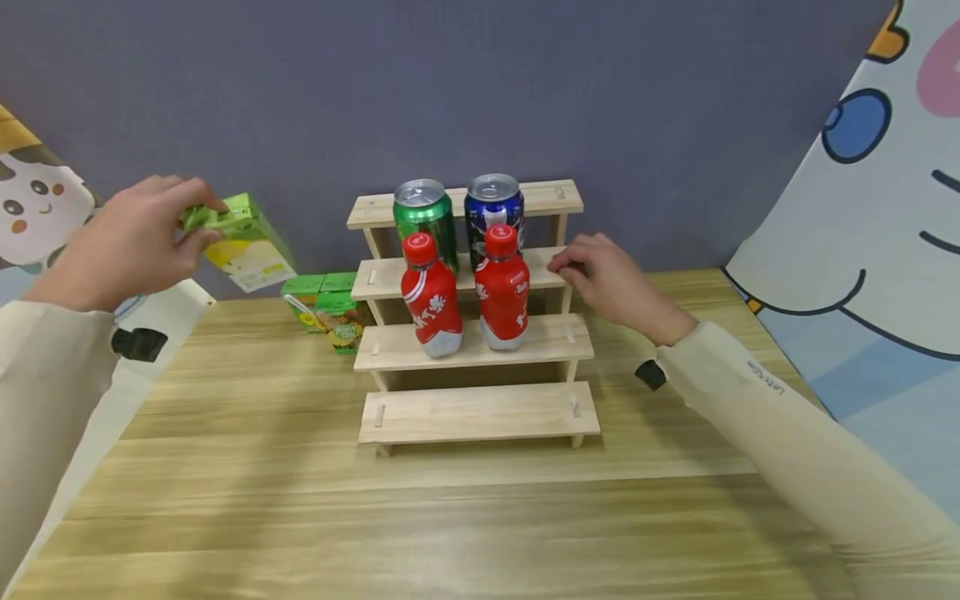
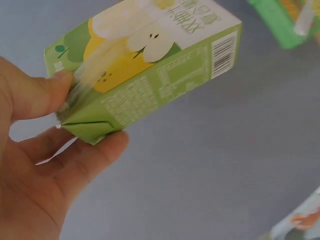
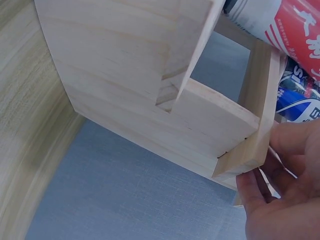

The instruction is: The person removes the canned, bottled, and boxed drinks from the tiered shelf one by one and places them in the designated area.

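Note:
My left hand (image 1: 138, 242) pinches a green and yellow juice carton (image 1: 255, 252) by one end, holding it tilted in the air left of the shelf. The left wrist view shows the thumb across the carton's (image 2: 150, 60) printed face and fingers beneath its folded end. My right hand (image 1: 611, 283) grips the right end of the second-highest step of a four-step wooden display shelf (image 1: 480, 414). In the right wrist view, fingers (image 3: 252, 192) lie on both sides of that board's end. Two red bottles (image 1: 433, 307) stand upright on the step below.
A green can (image 1: 422, 221) and a blue can (image 1: 492, 208) stand behind the bottles. More green cartons (image 1: 339, 321) sit on the wooden table (image 1: 480, 533), left of the shelf. A grey wall (image 1: 480, 92) rises behind; cartoon-printed panels (image 1: 885, 275) flank both sides.

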### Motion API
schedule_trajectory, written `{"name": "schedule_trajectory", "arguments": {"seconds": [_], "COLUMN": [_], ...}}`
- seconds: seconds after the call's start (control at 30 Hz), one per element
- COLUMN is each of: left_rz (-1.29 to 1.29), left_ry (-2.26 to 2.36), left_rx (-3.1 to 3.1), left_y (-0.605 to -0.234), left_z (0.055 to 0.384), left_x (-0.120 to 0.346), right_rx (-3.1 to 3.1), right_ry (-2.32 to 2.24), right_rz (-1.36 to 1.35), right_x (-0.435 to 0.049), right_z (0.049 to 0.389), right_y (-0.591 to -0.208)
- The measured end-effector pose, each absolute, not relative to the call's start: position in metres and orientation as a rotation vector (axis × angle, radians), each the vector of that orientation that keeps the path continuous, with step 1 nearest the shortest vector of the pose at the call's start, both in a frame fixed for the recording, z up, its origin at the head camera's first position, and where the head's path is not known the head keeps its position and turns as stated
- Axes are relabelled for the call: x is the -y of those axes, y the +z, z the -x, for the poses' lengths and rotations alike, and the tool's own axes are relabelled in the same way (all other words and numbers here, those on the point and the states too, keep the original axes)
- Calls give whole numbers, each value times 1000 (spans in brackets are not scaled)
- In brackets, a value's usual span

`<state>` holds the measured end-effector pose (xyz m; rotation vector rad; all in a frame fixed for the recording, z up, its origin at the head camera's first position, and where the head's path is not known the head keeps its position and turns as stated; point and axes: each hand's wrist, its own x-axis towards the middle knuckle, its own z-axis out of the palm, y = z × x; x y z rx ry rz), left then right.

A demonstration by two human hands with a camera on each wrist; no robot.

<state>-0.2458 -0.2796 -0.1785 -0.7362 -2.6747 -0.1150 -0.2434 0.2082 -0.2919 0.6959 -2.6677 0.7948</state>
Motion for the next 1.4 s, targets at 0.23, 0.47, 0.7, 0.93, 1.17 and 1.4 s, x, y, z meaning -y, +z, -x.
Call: {"name": "schedule_trajectory", "arguments": {"seconds": [0.23, 0.47, 0.7, 0.93, 1.17, 1.4], "left_rz": [723, 696, 740, 724, 744, 745], "left_ry": [-134, -201, -269, -379, -413, -361], "left_rx": [2792, 2886, 2866, 2897, 2727, 2634], "left_y": [-225, -272, -313, -338, -351, -354], "left_z": [247, 245, 247, 254, 257, 261], "left_x": [307, 313, 316, 310, 306, 299], "right_rx": [2667, 2653, 2669, 2656, 2664, 2664], "right_ry": [790, 780, 787, 787, 780, 778], "right_rz": [-697, -707, -696, -696, -695, -697], "right_x": [-207, -206, -205, -205, -205, -207], "right_z": [244, 243, 243, 242, 243, 243], "right_y": [-293, -293, -294, -293, -293, -293]}}
